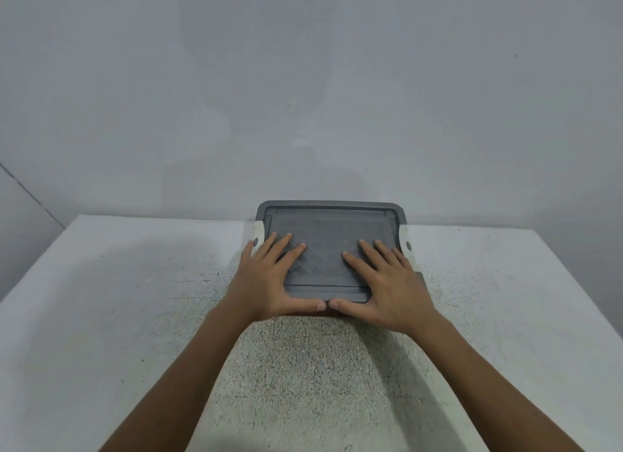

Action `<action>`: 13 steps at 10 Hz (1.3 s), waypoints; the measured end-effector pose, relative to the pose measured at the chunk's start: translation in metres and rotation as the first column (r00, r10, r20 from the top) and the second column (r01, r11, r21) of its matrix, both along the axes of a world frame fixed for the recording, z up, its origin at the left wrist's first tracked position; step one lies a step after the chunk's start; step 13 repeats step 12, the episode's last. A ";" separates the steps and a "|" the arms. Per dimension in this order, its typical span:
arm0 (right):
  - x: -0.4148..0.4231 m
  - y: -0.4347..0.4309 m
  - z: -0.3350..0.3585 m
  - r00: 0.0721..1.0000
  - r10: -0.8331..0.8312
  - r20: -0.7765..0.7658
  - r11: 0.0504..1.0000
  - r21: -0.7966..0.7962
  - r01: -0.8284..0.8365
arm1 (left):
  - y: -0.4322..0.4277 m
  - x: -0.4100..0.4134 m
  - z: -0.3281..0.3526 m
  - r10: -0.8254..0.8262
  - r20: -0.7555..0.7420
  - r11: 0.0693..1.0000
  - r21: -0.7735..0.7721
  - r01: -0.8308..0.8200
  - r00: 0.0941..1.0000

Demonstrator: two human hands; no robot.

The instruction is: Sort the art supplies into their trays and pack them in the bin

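A bin with a grey lid (pixel 328 222) stands at the far middle of the table, close to the wall. White latches show on its left side (pixel 257 235) and right side (pixel 407 245). My left hand (pixel 274 276) lies flat on the left half of the lid, fingers spread and straight. On the right half my right hand (pixel 382 283) rests flat in the same way. Both thumbs run along the lid's near edge and their tips almost meet. The lid hides whatever is inside the bin. No trays or art supplies are in sight.
The white speckled table (pixel 135 299) stretches to the left, right and front of the bin. A plain grey wall (pixel 303 97) rises directly behind the bin. The table's left edge runs diagonally at the far left.
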State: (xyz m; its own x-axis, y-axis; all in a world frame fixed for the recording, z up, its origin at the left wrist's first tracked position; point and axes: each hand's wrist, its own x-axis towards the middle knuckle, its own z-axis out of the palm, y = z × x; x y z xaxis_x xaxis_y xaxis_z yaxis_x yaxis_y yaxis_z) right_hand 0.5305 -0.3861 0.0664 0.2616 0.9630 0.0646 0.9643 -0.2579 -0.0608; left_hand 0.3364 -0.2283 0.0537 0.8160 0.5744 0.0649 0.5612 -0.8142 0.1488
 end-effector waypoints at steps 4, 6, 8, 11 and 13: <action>0.052 0.072 0.006 1.000 0.002 0.027 0.999 0.049 -0.003 | 0.072 0.056 0.006 0.034 -0.008 0.998 -0.056 -0.035 0.999; 0.053 0.072 0.002 0.999 0.009 0.039 0.998 0.055 -0.012 | 0.071 0.056 0.005 0.032 -0.005 0.998 -0.047 -0.033 0.999; 0.050 0.073 0.012 1.000 -0.001 -0.018 1.000 -0.011 0.001 | 0.070 0.057 0.008 0.034 -0.040 0.998 -0.056 -0.037 0.999; 0.024 0.052 0.020 0.987 -0.095 -0.127 0.995 -0.012 0.094 | 0.039 0.049 0.025 0.071 -0.036 0.997 -0.021 -0.072 0.997; 0.013 0.030 0.030 0.927 -0.036 -0.374 0.970 0.210 0.122 | 0.008 0.028 0.004 0.002 0.191 0.998 0.055 -0.013 0.982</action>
